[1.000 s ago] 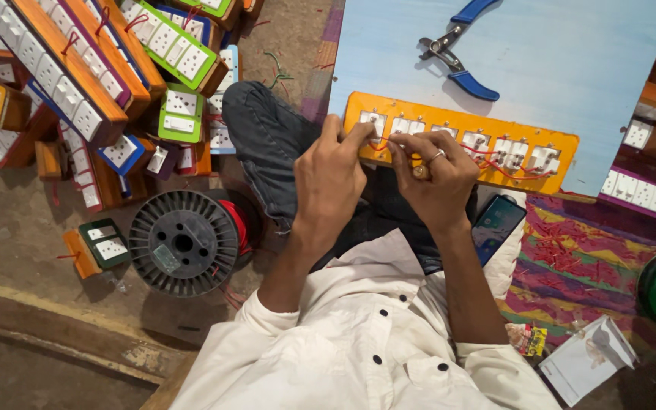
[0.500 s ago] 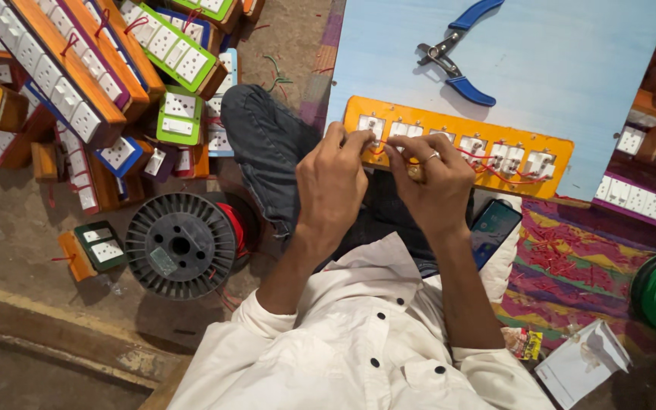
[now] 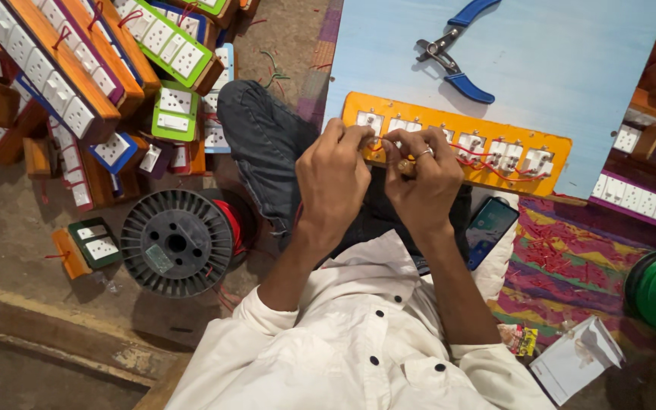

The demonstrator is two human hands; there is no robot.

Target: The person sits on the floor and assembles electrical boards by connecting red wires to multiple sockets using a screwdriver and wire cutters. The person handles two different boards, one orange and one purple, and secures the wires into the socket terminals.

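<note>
Both hands at the orange board's near edge

Left hand [image 3: 333, 176] and right hand [image 3: 424, 173] meet, fingers pinched on red wire [image 3: 471, 149]; board [image 3: 461, 145] lies crosswise just ahead, over the blue table [image 3: 571, 68].

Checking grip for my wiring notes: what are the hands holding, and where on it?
Both hands, left hand and right hand, pinch at the near edge of the orange switch board, by its red wires; exactly what the fingertips grip cannot be told.
</note>
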